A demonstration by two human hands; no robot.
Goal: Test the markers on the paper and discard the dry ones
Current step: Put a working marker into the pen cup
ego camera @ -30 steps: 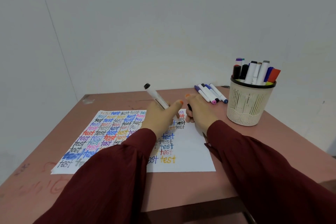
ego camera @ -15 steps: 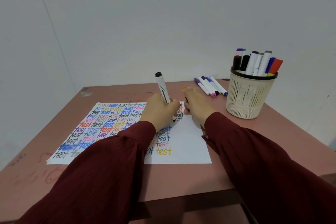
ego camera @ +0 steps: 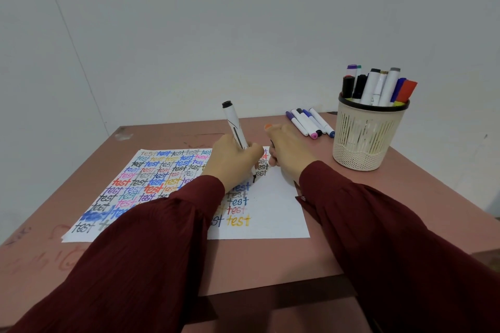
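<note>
Left hand [ego camera: 235,162] gripped the white, black-ended plastic marker [ego camera: 234,124], barrel leaning away, tip touching the white word-covered paper [ego camera: 278,211]; right hand [ego camera: 289,154] probably pinched its dark cap [ego camera: 271,143].

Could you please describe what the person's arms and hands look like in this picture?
Both arms are covered by long, dark maroon sleeves of a finely crinkled fabric, the left sleeve and right sleeve each gathered at the wrist. The left hand and right hand are bare, with no gloves, rings or watch showing. An orange-painted nail shows on the right hand.
</note>
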